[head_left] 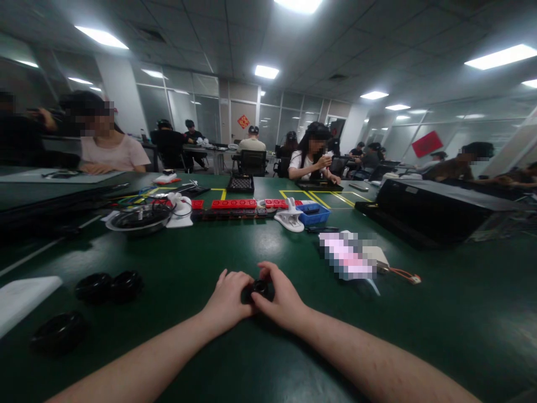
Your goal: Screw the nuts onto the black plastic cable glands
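Note:
My left hand (229, 299) and my right hand (280, 299) meet low on the green table (268, 252), both gripping a small round black part (259, 289) between the fingers. Only the top of the part shows; the rest is hidden by my fingers. Both forearms rest on the table. Two black rings (108, 285) lie side by side to the left of my hands, and another black ring (59, 331) lies nearer the front left edge.
A white sheet (23, 296) lies far left. Further back sit a round dish with cables (138, 218), red strips (235, 204), a white clip (289, 219), a blue tray (314, 214) and a black case (428, 210). Other people sit around the tables.

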`<state>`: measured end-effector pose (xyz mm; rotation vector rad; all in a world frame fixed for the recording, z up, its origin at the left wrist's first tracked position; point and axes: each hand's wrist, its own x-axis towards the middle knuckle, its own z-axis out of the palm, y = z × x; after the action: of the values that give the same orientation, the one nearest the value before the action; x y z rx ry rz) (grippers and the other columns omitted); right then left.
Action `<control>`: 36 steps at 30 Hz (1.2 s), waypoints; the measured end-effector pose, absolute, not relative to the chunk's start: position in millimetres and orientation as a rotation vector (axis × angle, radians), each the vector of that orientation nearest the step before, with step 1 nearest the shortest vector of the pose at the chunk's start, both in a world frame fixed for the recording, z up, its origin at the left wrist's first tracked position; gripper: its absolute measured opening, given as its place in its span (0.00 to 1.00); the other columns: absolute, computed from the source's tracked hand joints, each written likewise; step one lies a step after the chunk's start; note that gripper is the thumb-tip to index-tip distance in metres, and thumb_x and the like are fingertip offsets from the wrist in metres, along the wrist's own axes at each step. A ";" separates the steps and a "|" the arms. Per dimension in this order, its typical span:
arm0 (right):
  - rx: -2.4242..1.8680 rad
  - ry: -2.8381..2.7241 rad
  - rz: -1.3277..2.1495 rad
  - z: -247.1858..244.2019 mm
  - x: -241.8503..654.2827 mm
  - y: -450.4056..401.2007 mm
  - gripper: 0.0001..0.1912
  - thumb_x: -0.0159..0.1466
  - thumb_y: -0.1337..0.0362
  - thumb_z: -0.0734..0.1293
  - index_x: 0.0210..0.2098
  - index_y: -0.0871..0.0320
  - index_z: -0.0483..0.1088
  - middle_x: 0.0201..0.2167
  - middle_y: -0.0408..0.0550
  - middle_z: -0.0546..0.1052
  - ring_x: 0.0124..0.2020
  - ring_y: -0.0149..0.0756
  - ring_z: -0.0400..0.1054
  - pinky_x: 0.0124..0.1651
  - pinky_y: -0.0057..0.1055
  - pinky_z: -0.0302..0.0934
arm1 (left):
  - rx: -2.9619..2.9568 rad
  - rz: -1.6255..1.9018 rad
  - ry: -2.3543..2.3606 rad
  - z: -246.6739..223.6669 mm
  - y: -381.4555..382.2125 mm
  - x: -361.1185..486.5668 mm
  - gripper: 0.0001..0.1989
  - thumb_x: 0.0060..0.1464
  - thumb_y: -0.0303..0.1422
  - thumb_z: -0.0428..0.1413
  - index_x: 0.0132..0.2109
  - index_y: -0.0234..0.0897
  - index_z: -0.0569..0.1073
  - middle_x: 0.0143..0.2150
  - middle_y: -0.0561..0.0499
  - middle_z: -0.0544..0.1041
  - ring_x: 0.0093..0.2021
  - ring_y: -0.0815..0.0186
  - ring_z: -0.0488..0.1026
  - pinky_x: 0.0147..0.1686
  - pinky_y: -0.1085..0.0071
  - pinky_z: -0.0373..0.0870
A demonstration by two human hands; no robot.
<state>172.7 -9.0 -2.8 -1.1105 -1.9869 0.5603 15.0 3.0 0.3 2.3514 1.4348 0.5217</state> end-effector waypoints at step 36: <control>-1.089 -1.949 0.584 -2.2 173.7 -9.2 0.27 0.49 0.70 0.66 0.48 0.57 0.55 0.37 0.47 0.66 0.39 0.37 0.63 0.45 0.38 0.60 | 2.377 0.543 1.389 -0.6 3.2 13.2 0.14 0.42 0.39 0.56 0.38 0.39 0.69 0.39 0.51 0.72 0.43 0.58 0.66 0.54 0.51 0.48</control>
<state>173.7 -9.2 -2.2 -1.0886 -1.9494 0.5839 13.2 3.2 -0.6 2.3769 1.3893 0.5426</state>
